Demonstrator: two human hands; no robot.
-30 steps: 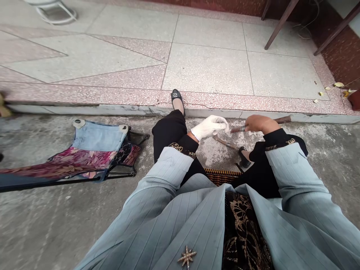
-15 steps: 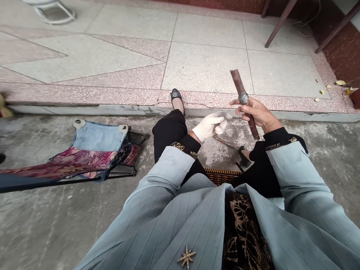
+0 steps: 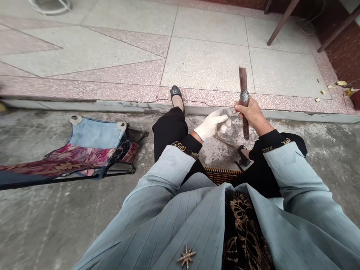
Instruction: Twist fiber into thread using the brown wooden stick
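My right hand [image 3: 251, 113] is bare and wrapped round a dark brown rod [image 3: 243, 84], which stands almost upright. A band of silver wire [image 3: 244, 97] is wound round the rod just above my fingers. My left hand [image 3: 213, 123] wears a white glove and is pinched shut beside the rod, its fingertips close to my right thumb; a thin strand seems to run between them, too fine to be sure. On the concrete below my hands lies a hammer [image 3: 229, 144] with a wooden handle.
I sit low with black-trousered legs stretched toward a tiled step [image 3: 112, 107]. A folded fabric chair [image 3: 84, 153] lies on the concrete to my left. Dark wooden furniture legs [image 3: 281, 22] stand at the far right.
My right hand has swung the rod up from lying level to standing upright. The gloved left hand has stayed close by, now pinched next to the wire band.
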